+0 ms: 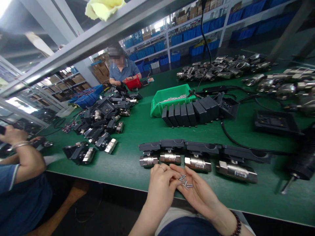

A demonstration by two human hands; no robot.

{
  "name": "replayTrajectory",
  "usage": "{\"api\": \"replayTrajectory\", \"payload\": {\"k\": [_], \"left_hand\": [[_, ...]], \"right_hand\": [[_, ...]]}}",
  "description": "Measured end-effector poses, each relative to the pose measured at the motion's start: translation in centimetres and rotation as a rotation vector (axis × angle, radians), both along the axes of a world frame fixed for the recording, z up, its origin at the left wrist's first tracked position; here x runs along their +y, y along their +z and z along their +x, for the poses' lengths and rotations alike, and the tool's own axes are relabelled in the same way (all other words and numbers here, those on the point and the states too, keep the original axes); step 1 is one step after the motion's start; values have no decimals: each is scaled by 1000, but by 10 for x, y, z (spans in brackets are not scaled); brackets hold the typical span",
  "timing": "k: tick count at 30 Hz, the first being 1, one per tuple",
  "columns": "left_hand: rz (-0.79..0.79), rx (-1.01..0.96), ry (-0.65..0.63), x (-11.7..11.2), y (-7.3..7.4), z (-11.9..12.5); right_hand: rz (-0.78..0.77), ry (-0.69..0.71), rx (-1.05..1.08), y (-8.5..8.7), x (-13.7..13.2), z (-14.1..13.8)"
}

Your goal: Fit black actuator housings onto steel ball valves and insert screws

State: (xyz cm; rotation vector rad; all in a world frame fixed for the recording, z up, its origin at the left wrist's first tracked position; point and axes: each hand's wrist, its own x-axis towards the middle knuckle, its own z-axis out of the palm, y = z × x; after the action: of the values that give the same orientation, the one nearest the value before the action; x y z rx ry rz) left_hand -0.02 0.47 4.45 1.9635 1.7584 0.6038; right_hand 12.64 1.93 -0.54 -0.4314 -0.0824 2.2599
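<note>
My right hand (197, 191) is turned palm up and cupped, with several small silver screws (185, 183) lying loose in it. Thumb and fingertips of my left hand (161, 182) are drawn together against a screw at the near side of that palm. Just beyond both hands stands a row of metal ball valves (198, 163), each with a dark grey housing (203, 147) on top. Farther back, a green bin (157, 106) contains many more small screws, and dark grey box-shaped covers (180, 114) lean in a row against its front.
A dark power screwdriver (301, 157) with a metal bit is at the right. Assembled valves (98, 114) are heaped at left; bare valve bodies (216, 68) pile up behind. One co-worker (124, 70) sits across the table, another person's arm (29, 157) is at left. Black cables (236, 144) cross the green table (133, 131).
</note>
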Motion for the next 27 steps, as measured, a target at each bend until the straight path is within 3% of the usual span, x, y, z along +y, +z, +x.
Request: {"api": "replayTrajectory", "payload": {"k": [3, 6, 8, 13, 18, 22, 27], "left_hand": [[165, -71, 46, 5, -4, -15], [481, 77, 270, 16, -11, -35], [597, 188, 372, 25, -17, -45], [639, 319, 386, 38, -23, -49], [623, 402, 367, 37, -19, -43], [622, 404, 354, 39, -17, -42], [692, 340, 408, 42, -26, -46]], "right_hand": [[-35, 8, -1, 1, 0, 1], [-43, 43, 5, 2, 1, 1], [-33, 47, 5, 2, 1, 1], [-65, 46, 4, 1, 2, 0], [-104, 39, -9, 1, 2, 0], [-110, 37, -6, 2, 1, 0], [-84, 49, 0, 2, 1, 1]]}}
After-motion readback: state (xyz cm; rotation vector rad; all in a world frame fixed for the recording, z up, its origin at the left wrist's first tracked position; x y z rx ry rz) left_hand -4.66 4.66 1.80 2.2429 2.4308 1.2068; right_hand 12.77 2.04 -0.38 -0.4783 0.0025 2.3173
